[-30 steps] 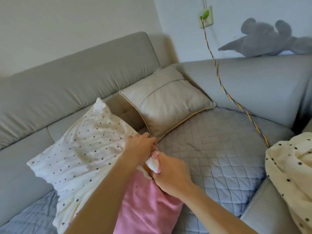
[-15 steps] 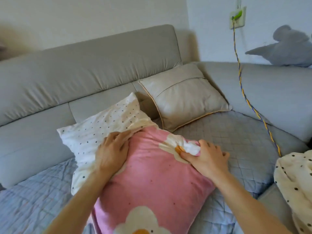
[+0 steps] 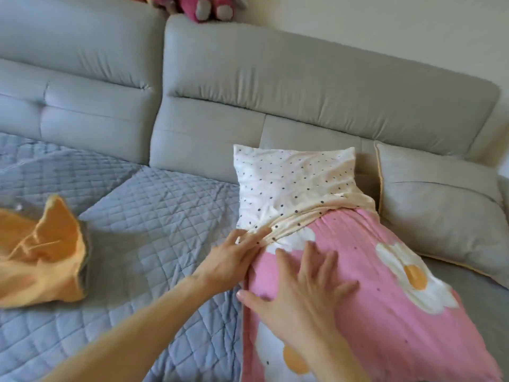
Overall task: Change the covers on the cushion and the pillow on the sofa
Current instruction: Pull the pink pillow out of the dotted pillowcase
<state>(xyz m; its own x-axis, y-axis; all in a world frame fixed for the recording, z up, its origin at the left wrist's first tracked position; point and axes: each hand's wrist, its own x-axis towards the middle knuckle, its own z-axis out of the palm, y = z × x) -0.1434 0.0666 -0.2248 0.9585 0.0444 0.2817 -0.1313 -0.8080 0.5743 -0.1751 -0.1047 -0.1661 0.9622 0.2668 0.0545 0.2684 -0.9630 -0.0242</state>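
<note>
Pressing pink daisy-print pillow [image 3: 385,285], lower centre: right hand [image 3: 303,296], fingers splayed; left hand [image 3: 230,261], fingers together, touching cream dotted cover [image 3: 294,183].

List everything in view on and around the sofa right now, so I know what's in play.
sofa: one, grey, backrest across the far side
quilted mat: one, blue-grey, spread over the seat
pillow: one, pink with white-and-orange flowers, lying on the seat right of centre
dotted cover: one, cream with dark dots, over the pillow's far end, edge bunched
cushion: one, grey-beige with yellow piping, right of the pillow, against the backrest
orange cloth: one, crumpled on the mat at left
plush toys: pink, on top of the backrest, cut off, count unclear
left hand: fingers straight on the dotted cover's bunched edge
right hand: flat, fingers spread, on the pillow's pink face
</note>
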